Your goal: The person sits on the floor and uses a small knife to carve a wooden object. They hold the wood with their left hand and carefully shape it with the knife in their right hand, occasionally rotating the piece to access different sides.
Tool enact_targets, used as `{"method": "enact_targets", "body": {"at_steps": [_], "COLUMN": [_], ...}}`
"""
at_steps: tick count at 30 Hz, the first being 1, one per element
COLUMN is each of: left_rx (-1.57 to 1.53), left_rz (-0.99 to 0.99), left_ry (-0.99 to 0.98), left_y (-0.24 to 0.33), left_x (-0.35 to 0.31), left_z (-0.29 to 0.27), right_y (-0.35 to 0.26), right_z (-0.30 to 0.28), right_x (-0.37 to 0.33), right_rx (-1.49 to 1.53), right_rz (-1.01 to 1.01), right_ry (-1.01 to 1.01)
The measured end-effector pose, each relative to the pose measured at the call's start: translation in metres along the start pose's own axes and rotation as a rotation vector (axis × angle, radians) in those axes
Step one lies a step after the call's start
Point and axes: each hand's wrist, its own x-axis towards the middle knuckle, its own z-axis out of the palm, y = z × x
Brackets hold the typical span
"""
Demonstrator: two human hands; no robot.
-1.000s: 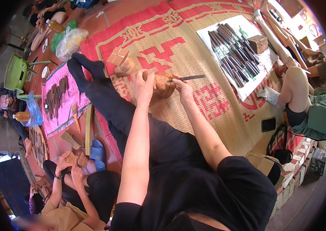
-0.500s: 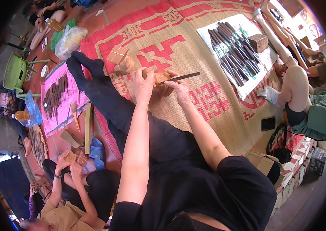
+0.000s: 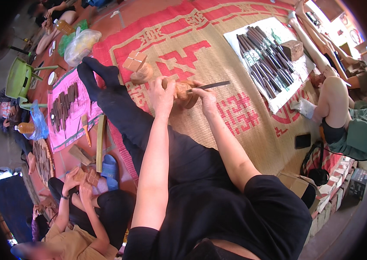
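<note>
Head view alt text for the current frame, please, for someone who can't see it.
A person's left hand grips a rounded wooden piece while the right hand holds a narrow dark tool to it, over a patterned mat. Off to the right, many dark tools lie on a white cloth.

We extend our left forearm nearly straight ahead and slant our right forearm inward from the elbow, bringing our left hand, its back turned up, near our right hand, fingers of both curled in a grip.
</note>
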Motion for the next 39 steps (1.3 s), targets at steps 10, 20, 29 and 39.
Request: {"method": "enact_targets", "body": {"at_steps": [10,20,29,39], "left_rx": [-0.022,0.027,0.053,0.025], "left_rz": [-0.022,-0.01,0.02,-0.015], "left_ry": [0.008,-0.003,0.01,0.056], "left_y": [0.007,0.009,0.0,0.016], "left_x": [-0.001,-0.002,0.0,-0.005], "left_z": [-0.002,-0.006,-0.001,-0.004], "right_y": [-0.011,-0.006,-0.004,0.0], "right_z": [0.007,0.005,0.002,-0.018], "right_x": [-0.01,-0.008,-0.007,-0.005], "right_rx": [-0.145,-0.093,-0.092,0.023], "right_rz": [-0.059,-0.124,-0.084,-0.087], "right_ry": [-0.095,-0.095,-0.118,-0.031]}}
